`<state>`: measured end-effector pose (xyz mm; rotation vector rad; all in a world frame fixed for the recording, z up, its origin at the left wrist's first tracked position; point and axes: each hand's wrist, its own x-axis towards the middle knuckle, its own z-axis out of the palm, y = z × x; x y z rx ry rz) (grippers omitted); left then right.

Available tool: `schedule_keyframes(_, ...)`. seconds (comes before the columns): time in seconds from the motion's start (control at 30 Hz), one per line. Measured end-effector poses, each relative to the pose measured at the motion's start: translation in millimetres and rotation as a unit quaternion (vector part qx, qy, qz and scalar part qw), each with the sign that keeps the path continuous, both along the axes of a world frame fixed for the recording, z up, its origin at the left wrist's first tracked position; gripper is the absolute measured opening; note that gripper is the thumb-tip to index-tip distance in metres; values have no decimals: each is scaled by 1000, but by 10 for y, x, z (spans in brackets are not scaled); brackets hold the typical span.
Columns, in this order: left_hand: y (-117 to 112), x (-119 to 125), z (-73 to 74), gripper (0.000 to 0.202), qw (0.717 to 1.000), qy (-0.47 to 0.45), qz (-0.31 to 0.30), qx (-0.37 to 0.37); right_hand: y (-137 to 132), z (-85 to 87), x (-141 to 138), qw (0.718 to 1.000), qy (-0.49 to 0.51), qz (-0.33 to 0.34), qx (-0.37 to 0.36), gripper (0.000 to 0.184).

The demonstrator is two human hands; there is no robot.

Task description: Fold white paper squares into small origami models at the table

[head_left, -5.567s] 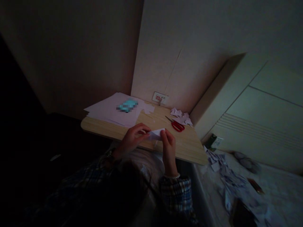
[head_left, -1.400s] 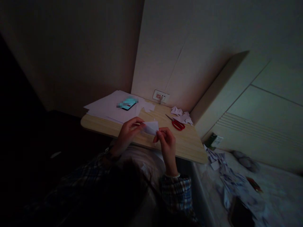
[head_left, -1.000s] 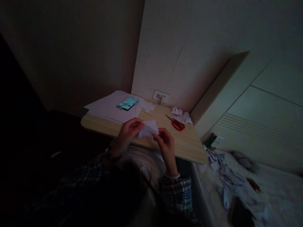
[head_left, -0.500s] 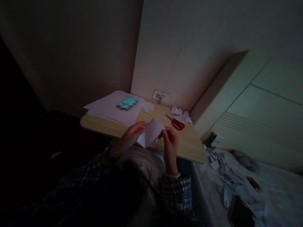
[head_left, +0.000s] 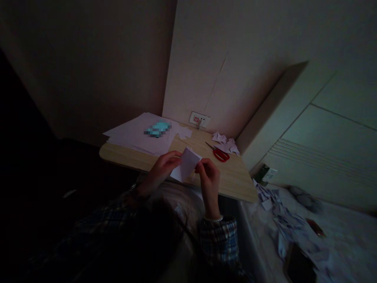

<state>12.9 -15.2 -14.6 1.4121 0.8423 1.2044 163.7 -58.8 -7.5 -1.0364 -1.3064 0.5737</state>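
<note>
Going by the head view, both hands are working on one small piece of folded white paper (head_left: 188, 164), and it's sitting right around the middle of the frame, just above the near edge of the desk (head_left: 238, 181). The left hand (head_left: 163, 167) is gripping its left edge, fingers pretty close together, and the right hand (head_left: 209, 177) is pinching the right corner between thumb and fingers. A visible crease is running down the paper, so it's not lying flat.

Left of center, a stack of white sheets (head_left: 129, 137) is covering that end of the desk, with a phone (head_left: 159, 129) lying on top, its teal screen all pixelated. Red-handled scissors (head_left: 220, 155) are lying right of center, pointing toward the upper left, and some folded paper pieces (head_left: 226, 146) are bunching up just beyond them. Over at the lower right, more papers (head_left: 287, 222) are spreading across the bed (head_left: 347, 232).
</note>
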Motion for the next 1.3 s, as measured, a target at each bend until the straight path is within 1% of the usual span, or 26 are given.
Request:
schedule_keyframes(0.1,-14,8,35,23,999,6,29,26,-7,2,-25,1000,-17,-3,4,9)
schedule_keyframes(0.2,-30,5,67,24,999,5,37,19,-15,6,-44,999,-31,2,10,8)
schedule_keyframes(0.33,-31,-4,66,23,1000,0,13,-15,-11,1,-57,1000,-10,12,11,7)
schedule_keyframes(0.53,-31,-17,55,24,999,-5,-14,-30,17,-9,-72,1000,17,-10,-6,8)
schedule_keyframes(0.63,-30,-20,60,27,1000,8,-17,-18,22,-18,-76,1000,17,-17,-5,7)
schedule_keyframes(0.77,-31,-2,57,30,1000,20,8,9,23,-44,-87,999,6,-44,-8,5)
schedule_keyframes(0.9,-40,17,45,30,999,24,18,34,29,-69,-101,997,48,-63,-20,10)
schedule_keyframes(1.0,-48,25,52,28,999,15,22,31,40,-68,-101,996,40,-78,2,10)
schedule_keyframes(1.1,-52,36,65,28,999,5,45,26,44,-51,-97,996,3,-82,39,4)
schedule_keyframes(1.13,-53,40,66,28,998,4,51,27,43,-44,-97,996,-1,-82,44,5)
schedule_keyframes(1.2,-52,48,62,30,998,2,54,30,38,-34,-102,996,3,-77,42,10)
schedule_keyframes(1.3,-53,52,50,31,999,3,38,30,33,-27,-115,996,27,-80,34,12)
